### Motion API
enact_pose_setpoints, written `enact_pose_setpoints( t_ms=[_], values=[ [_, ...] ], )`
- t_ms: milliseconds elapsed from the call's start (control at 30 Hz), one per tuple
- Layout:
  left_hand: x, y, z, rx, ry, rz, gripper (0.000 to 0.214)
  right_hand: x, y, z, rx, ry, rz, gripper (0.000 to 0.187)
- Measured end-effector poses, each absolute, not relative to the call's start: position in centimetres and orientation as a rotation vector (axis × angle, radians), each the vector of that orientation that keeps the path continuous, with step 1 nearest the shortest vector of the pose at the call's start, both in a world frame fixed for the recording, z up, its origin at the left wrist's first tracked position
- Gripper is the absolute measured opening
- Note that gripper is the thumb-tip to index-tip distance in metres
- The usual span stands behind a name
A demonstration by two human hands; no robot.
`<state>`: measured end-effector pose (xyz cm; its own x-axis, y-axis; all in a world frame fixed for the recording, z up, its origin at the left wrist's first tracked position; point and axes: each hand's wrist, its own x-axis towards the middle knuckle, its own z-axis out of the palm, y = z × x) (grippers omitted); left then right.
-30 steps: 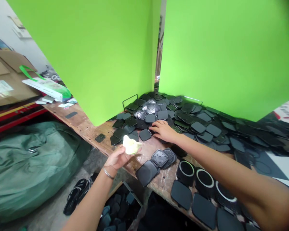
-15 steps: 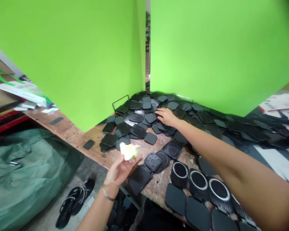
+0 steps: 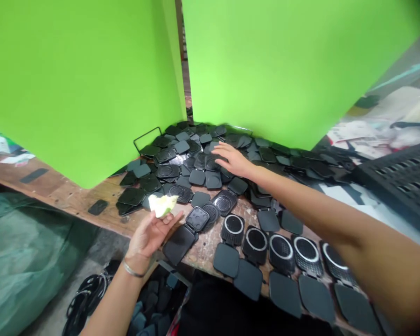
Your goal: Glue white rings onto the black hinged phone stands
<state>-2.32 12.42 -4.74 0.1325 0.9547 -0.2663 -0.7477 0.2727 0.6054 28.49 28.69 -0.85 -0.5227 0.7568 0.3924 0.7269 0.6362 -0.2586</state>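
My left hand point(image 3: 149, 238) holds a bitten piece of pale fruit with green skin point(image 3: 163, 205) between thumb and fingers, just above the table's front edge. My right hand point(image 3: 234, 161) is stretched over a heap of flat black hinged cases point(image 3: 168, 171), fingers apart and empty. Whether its fingertips touch the cases I cannot tell. Close to my left hand lies an opened black case point(image 3: 198, 218) with round dimples inside. Below my right forearm stands a row of opened cases, each with a white ring point(image 3: 256, 239) and a flat lid point(image 3: 249, 280).
Two green panels point(image 3: 91, 84) rise behind the heap. A black slotted crate point(image 3: 402, 172) stands at the right beside papers point(image 3: 353, 133). On the floor are a green sack point(image 3: 31, 266) and black sandals point(image 3: 87, 294). A bin of dark pieces point(image 3: 154, 298) sits under the table.
The view has turned right, bringing the slotted crate into sight. Several cases now lie nearer the front, over formerly bare wood. My left hand keeps the fruit; my right fingers have spread.
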Motion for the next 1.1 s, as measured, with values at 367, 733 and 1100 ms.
enact_pose_setpoints(
  t_ms=[367, 733, 1100],
  values=[
    [-1.9, 12.8, -3.9, 0.361, 0.801, 1.298, 0.023, 41.4, 12.2, 0.1, -1.238, -2.789, 0.303, 0.039],
    [-1.2, 12.6, -3.4, 0.299, 0.826, 1.398, 0.014, 43.5, 14.4, -5.7, -1.140, -2.799, -0.114, 0.045],
    [-1.1, 12.3, -3.1, 0.293, 0.848, 1.419, 0.008, 46.6, 23.9, -7.4, -1.355, -2.311, -0.363, 0.037]
  ],
)
